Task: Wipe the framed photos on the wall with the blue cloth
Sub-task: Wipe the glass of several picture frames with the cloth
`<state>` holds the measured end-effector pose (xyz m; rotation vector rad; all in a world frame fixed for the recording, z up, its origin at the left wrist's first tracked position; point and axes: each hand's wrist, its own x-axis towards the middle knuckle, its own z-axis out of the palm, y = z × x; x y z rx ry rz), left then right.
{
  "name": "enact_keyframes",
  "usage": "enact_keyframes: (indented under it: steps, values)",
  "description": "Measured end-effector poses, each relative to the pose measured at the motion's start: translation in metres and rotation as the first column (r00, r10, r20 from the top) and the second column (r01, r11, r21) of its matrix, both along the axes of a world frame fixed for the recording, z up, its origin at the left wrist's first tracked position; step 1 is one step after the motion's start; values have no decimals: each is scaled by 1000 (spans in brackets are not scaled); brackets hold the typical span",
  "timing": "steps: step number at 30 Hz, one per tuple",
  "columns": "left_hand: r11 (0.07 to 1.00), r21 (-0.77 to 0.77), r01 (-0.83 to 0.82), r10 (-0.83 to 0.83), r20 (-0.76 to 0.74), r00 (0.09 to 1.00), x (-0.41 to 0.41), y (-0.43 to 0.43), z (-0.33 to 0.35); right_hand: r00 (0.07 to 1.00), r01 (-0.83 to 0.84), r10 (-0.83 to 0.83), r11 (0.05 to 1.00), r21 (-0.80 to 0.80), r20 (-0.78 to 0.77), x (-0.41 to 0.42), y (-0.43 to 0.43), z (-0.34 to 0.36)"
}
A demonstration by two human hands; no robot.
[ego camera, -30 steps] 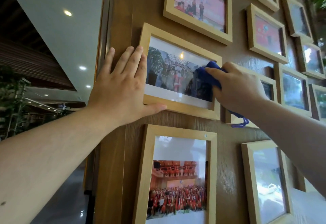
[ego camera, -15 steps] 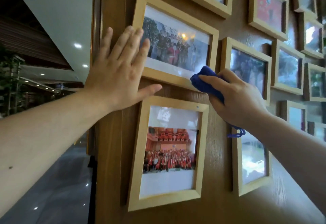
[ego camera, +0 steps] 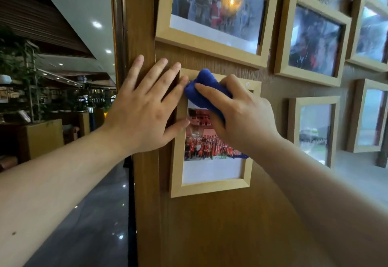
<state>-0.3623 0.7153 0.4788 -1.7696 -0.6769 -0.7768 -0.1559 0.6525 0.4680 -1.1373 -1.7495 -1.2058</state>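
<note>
Right hand (ego camera: 241, 117) clutches the blue cloth (ego camera: 204, 90) against the lower frame (ego camera: 212, 189); left hand (ego camera: 144, 107) lies spread flat; neighbouring frames apparently remain.

I see left hand (ego camera: 144, 107) flat, fingers spread, palm pressed forward, thumb out to the right. Right hand (ego camera: 241, 115) curled closed around blue cloth (ego camera: 204, 92), index finger extended over it. Both forearms bare, reaching forward.

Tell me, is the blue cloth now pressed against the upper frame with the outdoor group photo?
No, the right hand presses the blue cloth on the top of the lower frame, below the upper frame.
</note>
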Motion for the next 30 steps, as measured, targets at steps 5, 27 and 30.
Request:
enact_keyframes:
  steps: [5, 27, 30]
  values:
    - [999, 15, 33, -33, 14, 999, 1, 1, -1, 994, 100, -99, 995, -10, 52, 5, 4, -7]
    - [999, 3, 41, -41, 32, 999, 2, 1, -2, 972, 229, -221, 964, -135, 74, 60, -8, -41]
    - [999, 3, 46, -46, 29, 999, 3, 2, -2, 969, 249, -245, 959, -137, 45, 65, -9, -41]
